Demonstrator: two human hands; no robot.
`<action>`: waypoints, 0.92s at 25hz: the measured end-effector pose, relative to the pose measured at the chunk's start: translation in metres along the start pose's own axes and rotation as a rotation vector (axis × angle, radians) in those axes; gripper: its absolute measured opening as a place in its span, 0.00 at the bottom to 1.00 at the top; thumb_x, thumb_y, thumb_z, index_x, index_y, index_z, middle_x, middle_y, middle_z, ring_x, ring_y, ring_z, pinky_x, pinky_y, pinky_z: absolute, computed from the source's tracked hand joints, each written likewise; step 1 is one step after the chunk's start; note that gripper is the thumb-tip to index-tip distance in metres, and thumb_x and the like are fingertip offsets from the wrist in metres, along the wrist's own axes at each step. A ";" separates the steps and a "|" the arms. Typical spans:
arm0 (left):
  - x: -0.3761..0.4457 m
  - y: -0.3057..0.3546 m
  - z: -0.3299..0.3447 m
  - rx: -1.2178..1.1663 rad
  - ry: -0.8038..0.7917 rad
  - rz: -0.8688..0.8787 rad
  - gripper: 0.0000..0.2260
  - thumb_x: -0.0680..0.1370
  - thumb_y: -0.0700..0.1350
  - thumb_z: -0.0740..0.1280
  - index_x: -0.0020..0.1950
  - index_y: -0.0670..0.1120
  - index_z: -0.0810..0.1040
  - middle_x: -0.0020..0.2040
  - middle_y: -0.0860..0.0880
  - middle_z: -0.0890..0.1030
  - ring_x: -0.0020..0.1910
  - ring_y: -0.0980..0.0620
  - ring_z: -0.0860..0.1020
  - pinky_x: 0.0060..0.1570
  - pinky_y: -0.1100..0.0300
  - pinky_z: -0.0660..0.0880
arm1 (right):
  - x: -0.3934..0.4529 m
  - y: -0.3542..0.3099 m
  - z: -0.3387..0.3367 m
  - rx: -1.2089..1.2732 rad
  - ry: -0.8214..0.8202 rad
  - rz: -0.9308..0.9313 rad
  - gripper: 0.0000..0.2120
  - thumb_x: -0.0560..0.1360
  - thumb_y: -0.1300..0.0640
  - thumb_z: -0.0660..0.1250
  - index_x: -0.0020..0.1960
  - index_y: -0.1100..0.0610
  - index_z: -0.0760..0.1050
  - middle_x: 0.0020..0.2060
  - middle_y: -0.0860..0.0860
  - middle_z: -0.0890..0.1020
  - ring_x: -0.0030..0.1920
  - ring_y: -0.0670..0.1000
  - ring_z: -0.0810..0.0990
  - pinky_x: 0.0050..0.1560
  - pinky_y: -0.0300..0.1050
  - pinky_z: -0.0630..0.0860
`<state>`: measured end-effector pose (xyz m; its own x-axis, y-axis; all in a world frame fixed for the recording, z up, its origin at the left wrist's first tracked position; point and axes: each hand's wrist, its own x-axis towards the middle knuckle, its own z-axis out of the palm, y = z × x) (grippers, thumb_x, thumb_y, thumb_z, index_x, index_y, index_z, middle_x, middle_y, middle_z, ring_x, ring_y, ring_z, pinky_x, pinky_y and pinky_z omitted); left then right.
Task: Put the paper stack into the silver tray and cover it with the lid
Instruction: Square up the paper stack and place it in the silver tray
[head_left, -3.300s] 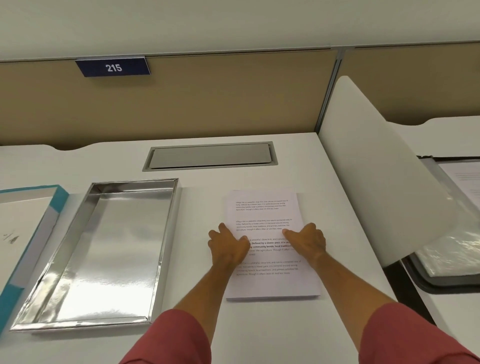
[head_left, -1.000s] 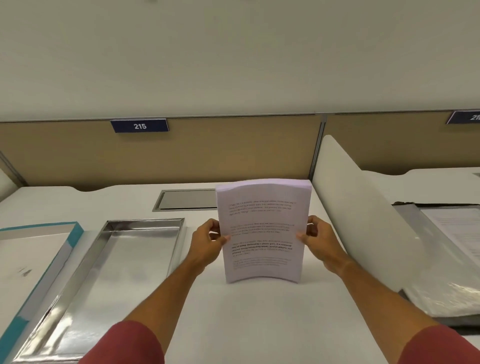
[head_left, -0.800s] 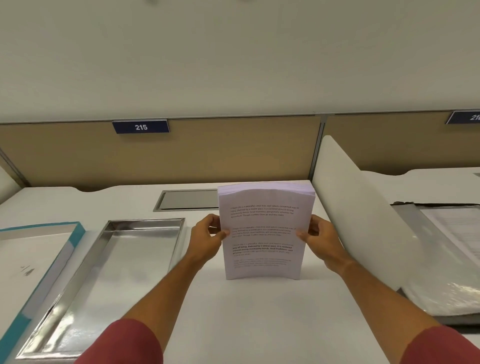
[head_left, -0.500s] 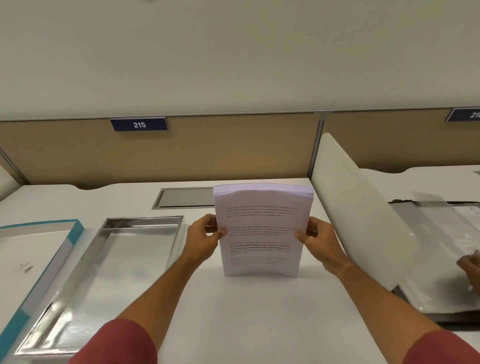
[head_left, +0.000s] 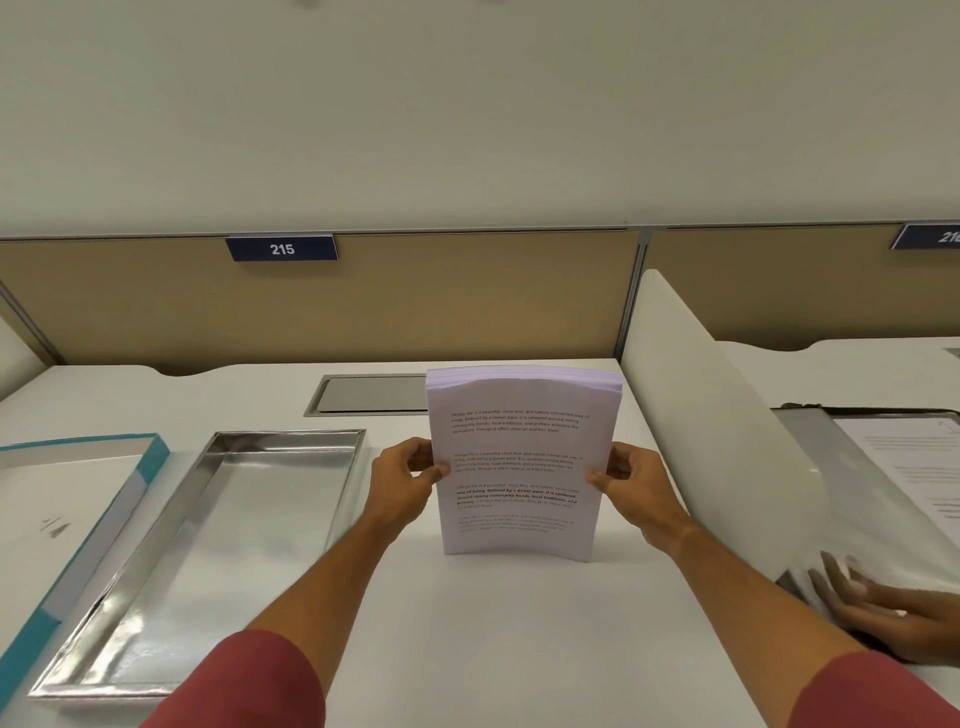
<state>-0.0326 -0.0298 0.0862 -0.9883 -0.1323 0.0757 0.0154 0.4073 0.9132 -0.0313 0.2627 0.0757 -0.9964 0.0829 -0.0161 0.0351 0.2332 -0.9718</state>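
Observation:
The paper stack (head_left: 519, 467), white with printed text, stands upright on its lower edge on the white desk, its printed face toward me and slightly bowed. My left hand (head_left: 402, 486) grips its left edge and my right hand (head_left: 631, 486) grips its right edge. The silver tray (head_left: 218, 551) lies empty and open to the left of the stack. Further left lies the lid (head_left: 67, 514), white inside with a teal rim, turned open side up.
A grey cable hatch (head_left: 371, 395) is set into the desk behind the stack. A white divider panel (head_left: 727, 431) stands to the right. Beyond it, another person's hand (head_left: 883, 608) rests on a clear sheet over a neighbouring tray. A tan partition runs along the back.
The stack went from lying flat under my hands to standing upright on its edge, where it stays. Another person's hand has come into view at the lower right.

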 end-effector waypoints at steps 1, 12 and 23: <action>-0.001 0.001 -0.002 0.001 -0.004 -0.001 0.08 0.75 0.41 0.71 0.53 0.42 0.80 0.50 0.46 0.84 0.47 0.47 0.82 0.51 0.54 0.79 | -0.001 -0.001 0.001 -0.001 0.001 -0.005 0.10 0.73 0.67 0.71 0.53 0.59 0.81 0.47 0.52 0.86 0.50 0.54 0.85 0.52 0.49 0.82; -0.016 0.019 -0.064 -0.169 0.021 -0.074 0.08 0.76 0.39 0.69 0.54 0.40 0.81 0.50 0.44 0.85 0.48 0.46 0.85 0.48 0.52 0.82 | 0.004 -0.050 0.036 0.088 -0.080 -0.034 0.10 0.75 0.66 0.69 0.56 0.64 0.79 0.48 0.57 0.85 0.45 0.56 0.86 0.43 0.50 0.84; 0.012 -0.045 -0.209 -0.191 0.110 -0.193 0.04 0.74 0.40 0.72 0.46 0.39 0.82 0.44 0.45 0.86 0.41 0.48 0.86 0.35 0.60 0.81 | -0.002 -0.103 0.192 0.089 -0.111 0.083 0.08 0.73 0.65 0.69 0.52 0.65 0.82 0.46 0.58 0.86 0.44 0.58 0.85 0.41 0.50 0.83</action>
<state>-0.0139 -0.2384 0.1295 -0.9536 -0.2920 -0.0736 -0.1330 0.1888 0.9730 -0.0481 0.0524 0.1305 -0.9929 -0.0100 -0.1186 0.1160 0.1429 -0.9829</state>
